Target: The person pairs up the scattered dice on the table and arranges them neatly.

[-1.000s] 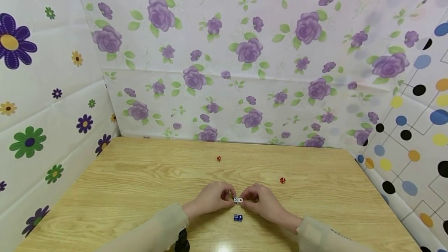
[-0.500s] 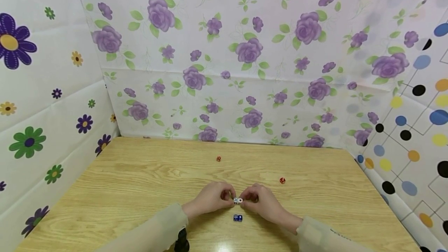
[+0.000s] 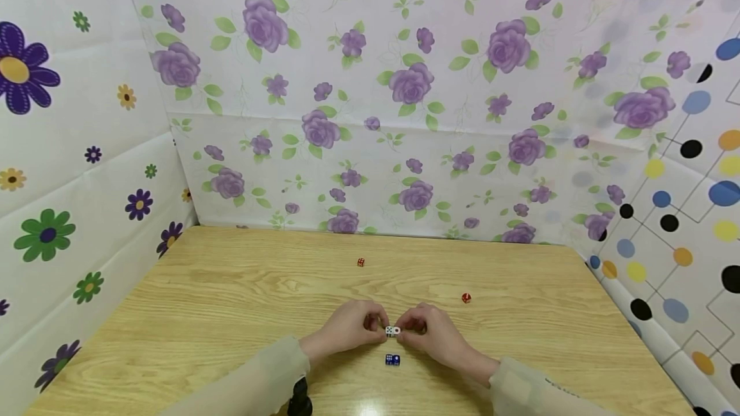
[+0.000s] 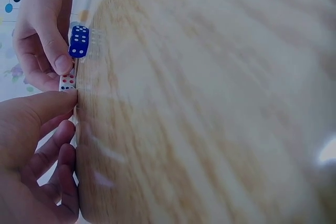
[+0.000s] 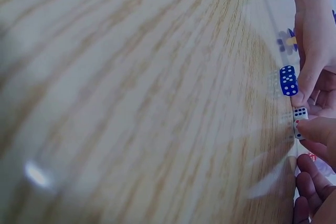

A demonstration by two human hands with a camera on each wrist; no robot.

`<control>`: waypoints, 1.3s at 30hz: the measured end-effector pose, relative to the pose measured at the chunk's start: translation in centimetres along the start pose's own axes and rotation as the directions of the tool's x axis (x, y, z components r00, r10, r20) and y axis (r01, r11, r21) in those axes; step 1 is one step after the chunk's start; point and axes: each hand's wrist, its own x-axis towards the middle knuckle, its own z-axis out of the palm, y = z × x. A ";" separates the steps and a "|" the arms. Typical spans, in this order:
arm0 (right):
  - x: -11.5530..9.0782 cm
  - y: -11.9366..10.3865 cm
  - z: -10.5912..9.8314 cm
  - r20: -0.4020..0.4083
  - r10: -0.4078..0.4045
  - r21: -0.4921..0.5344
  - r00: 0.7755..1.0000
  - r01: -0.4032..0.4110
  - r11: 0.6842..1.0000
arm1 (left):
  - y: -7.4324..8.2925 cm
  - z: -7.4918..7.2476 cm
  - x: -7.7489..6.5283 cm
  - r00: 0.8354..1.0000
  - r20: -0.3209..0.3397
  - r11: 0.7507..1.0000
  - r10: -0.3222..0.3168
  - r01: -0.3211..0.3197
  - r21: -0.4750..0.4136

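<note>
Two white dice (image 3: 392,331) sit side by side on the wooden table, between my hands. From the left side, my left hand (image 3: 351,327) pinches the left white die with thumb and index finger. My right hand (image 3: 435,334) has the right one between its thumb and fingers in the same way. The fingertips partly hide the dice in both wrist views. Just nearer to me, two blue dice (image 3: 392,359) stand against each other, untouched by either hand; in the left wrist view the blue dice (image 4: 79,41) overlap the right hand's edge.
One red die (image 3: 361,262) lies toward the back of the table (image 3: 260,275). Another red die (image 3: 466,298) is to the right, beyond my right hand. A black object (image 3: 300,398) is at the left sleeve's cuff. Patterned cloths surround the table's back and sides.
</note>
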 end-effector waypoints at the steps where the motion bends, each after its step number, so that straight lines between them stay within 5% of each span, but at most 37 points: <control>1: 0.0 0.0 0.0 0.001 0.001 0.001 1.000 -0.001 1.000 | 0.0 0.0 0.0 1.000 0.002 1.000 0.000 0.000 0.000; 6: 0.0 0.0 -0.1 0.006 0.004 0.013 1.000 -0.004 1.000 | -0.4 -0.7 0.2 0.997 0.081 0.998 -0.001 0.006 -0.059; 11: -0.1 0.0 0.0 0.007 0.003 0.010 1.000 -0.003 1.000 | -1.3 -2.2 0.9 0.976 0.213 0.982 0.049 -0.008 -0.191; 14: -0.2 -0.1 0.0 0.008 0.004 0.007 1.000 -0.004 1.000 | -2.0 -3.0 1.2 0.970 0.232 0.979 0.072 -0.024 -0.203; 21: -0.1 0.1 0.0 0.016 0.008 0.012 1.000 -0.008 1.000 | -4.1 -5.2 2.2 0.987 0.145 0.995 0.062 -0.049 -0.089; 30: -0.1 0.3 -0.2 0.021 0.028 0.020 0.999 -0.028 0.999 | -6.4 -7.6 4.7 0.999 -0.019 0.996 0.026 -0.027 -0.090; 39: -0.2 0.3 -0.2 0.015 0.024 0.034 1.000 -0.025 0.999 | -8.8 -8.3 6.4 0.997 -0.072 0.997 0.002 -0.008 -0.082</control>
